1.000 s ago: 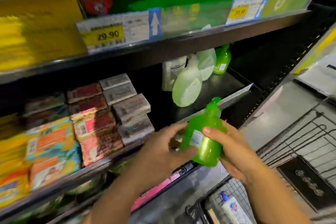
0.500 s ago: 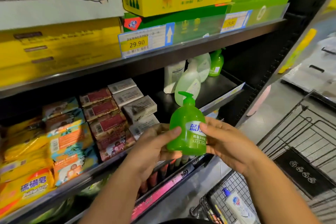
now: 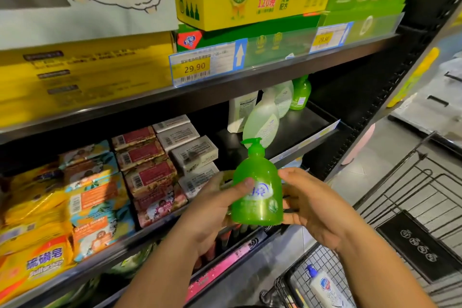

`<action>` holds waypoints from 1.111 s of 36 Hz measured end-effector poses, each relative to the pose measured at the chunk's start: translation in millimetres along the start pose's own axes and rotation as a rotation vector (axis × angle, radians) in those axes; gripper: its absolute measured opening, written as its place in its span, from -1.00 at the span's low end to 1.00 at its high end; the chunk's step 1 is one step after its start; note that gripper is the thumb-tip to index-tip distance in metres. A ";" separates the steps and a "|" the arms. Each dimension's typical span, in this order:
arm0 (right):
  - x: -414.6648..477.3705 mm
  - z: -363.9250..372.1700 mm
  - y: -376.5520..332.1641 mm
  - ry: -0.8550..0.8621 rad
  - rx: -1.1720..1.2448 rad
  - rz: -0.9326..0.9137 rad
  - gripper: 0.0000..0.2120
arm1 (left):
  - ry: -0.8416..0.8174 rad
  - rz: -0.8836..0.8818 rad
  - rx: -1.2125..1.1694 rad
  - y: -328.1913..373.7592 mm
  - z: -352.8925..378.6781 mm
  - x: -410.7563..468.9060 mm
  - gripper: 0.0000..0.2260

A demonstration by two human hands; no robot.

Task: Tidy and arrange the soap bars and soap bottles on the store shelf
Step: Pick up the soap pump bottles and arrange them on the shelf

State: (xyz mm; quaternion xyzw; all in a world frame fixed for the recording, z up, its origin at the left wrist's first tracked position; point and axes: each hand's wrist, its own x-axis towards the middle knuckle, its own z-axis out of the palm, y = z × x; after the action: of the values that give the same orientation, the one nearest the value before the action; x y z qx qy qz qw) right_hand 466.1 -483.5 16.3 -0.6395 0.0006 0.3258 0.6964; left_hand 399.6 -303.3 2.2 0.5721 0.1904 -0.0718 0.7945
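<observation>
1. The store shelf [image 3: 307, 125] takes up most of what I can see. Its right end is largely bare black board, which looks to me like the room left for bottles.
2. The wire shopping cart [image 3: 412, 197] stands below and to the right. A white bottle [image 3: 325, 287] lies in its basket, so I would guess there is more stock to shelve.
3. The soap bars [image 3: 150, 172] fill the left and middle of the shelf in stacked rows up to the front edge. They look fairly orderly already.
4. Several pale soap bottles [image 3: 262, 120] and a small green bottle [image 3: 301, 94] cluster towards the back right corner.
5. The green pump bottle [image 3: 258, 197] is upright in the air, just in front of the shelf's front edge, with its label facing out. The step in hand appears to be placing it.
6. The left hand [image 3: 212, 210] grips it with the thumb across the label, and the right hand [image 3: 315, 205] clasps its other side.
7. Next, I would say, it should go forward over the lip and be set down on the bare board beside its fellows, label to the front.
</observation>
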 end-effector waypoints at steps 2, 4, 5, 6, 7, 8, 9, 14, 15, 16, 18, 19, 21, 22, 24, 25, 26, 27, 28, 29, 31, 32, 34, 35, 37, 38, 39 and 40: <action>-0.9 -5.7 -3.4 -0.041 0.025 0.006 -0.65 | 0.036 -0.023 -0.050 1.8 -0.4 0.5 -0.45; 1.3 -9.9 -2.7 -0.091 0.031 -0.003 -0.57 | 0.046 -0.052 -0.101 3.0 0.2 0.9 -0.49; 2.4 -10.8 -1.4 -0.110 0.027 -0.003 -0.52 | 0.049 -0.068 -0.122 3.3 0.6 1.5 -0.50; 4.0 -11.0 0.2 -0.123 0.023 -0.009 -0.48 | 0.050 -0.080 -0.123 3.7 1.2 2.1 -0.50; 4.7 -10.6 1.7 -0.129 0.016 -0.019 -0.47 | 0.048 -0.087 -0.098 3.5 1.3 3.4 -0.49; 5.7 -9.5 3.3 -0.124 0.007 -0.031 -0.47 | 0.045 -0.090 -0.060 3.5 1.4 4.5 -0.49; 6.3 -7.7 4.4 -0.110 0.002 -0.040 -0.47 | 0.053 -0.092 -0.023 3.2 0.9 5.8 -0.49; 7.5 0.1 4.7 -0.093 0.022 -0.026 -0.37 | 0.035 -0.051 0.078 4.8 -1.3 5.7 -0.52; 6.9 0.6 4.4 -0.101 0.020 -0.015 -0.37 | 0.009 -0.031 0.097 5.3 -1.7 4.6 -0.54; 7.1 0.3 4.5 -0.096 0.019 -0.013 -0.36 | -0.021 -0.015 0.102 5.6 -1.8 3.0 -0.56; 6.7 -0.7 3.2 -0.047 0.005 -0.024 -0.34 | -0.073 0.016 0.068 4.8 -3.3 1.4 -0.63; 6.8 -1.2 2.2 -0.020 -0.003 -0.033 -0.32 | -0.078 0.027 0.037 4.6 -3.8 1.0 -0.65; 6.3 -1.7 -0.7 -0.007 -0.036 -0.063 -0.33 | -0.038 0.032 -0.027 4.4 -4.4 2.7 -0.53; 6.6 -3.1 -2.1 -0.015 -0.057 -0.076 -0.39 | -0.017 0.022 -0.057 4.6 -4.3 3.4 -0.46; 7.6 -7.5 -2.8 -0.020 -0.045 -0.083 -0.60 | -0.010 0.005 -0.100 5.0 -2.1 3.4 -0.42; 7.8 -9.6 -2.6 -0.026 -0.002 -0.071 -0.69 | -0.023 -0.001 -0.108 5.0 -0.3 2.4 -0.44; 8.3 -12.3 -1.9 -0.039 0.038 -0.056 -0.74 | -0.039 -0.008 -0.114 5.6 2.1 0.2 -0.47; 8.5 -14.7 -1.0 -0.059 0.057 -0.044 -0.75 | -0.045 -0.014 -0.122 5.8 3.7 -1.3 -0.50; 8.5 -16.5 0.6 -0.078 0.048 -0.038 -0.73 | -0.043 -0.024 -0.136 5.7 4.3 -2.4 -0.53; 8.5 -16.7 2.1 -0.088 0.025 -0.038 -0.69 | -0.042 -0.035 -0.157 5.4 4.0 -3.0 -0.55; 9.2 -16.6 6.6 -0.089 -0.022 -0.036 -0.58 | -0.046 -0.053 -0.193 6.2 1.5 -2.7 -0.56; 9.7 -16.1 9.3 -0.090 -0.023 -0.029 -0.47 | -0.050 -0.056 -0.196 6.4 -0.3 -2.3 -0.56; 10.2 -13.6 12.7 -0.108 0.028 -0.010 -0.32 | -0.049 -0.047 -0.181 6.1 -3.3 -0.4 -0.59; 9.8 -11.9 12.7 -0.111 0.061 -0.005 -0.35 | -0.039 -0.036 -0.157 5.6 -4.4 0.6 -0.62; 7.9 -8.7 8.7 -0.089 0.087 -0.001 -0.46 | -0.009 -0.017 -0.094 4.5 -5.3 2.0 -0.62; 7.8 -7.9 6.5 -0.067 0.073 -0.006 -0.47 | 0.015 -0.022 -0.083 3.3 -5.2 2.7 -0.59; 8.6 -7.7 5.1 -0.047 0.053 -0.010 -0.44 | 0.041 -0.032 -0.097 2.0 -4.8 2.8 -0.55; 9.1 -7.7 4.1 -0.035 0.028 -0.013 -0.40 | 0.054 -0.040 -0.116 0.7 -4.1 2.8 -0.53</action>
State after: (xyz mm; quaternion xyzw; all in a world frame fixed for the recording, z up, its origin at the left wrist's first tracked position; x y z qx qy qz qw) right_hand 474.6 -486.4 7.5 -0.6238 -0.0111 0.3325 0.7073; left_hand 401.5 -298.9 0.6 0.5229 0.2270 -0.0608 0.8194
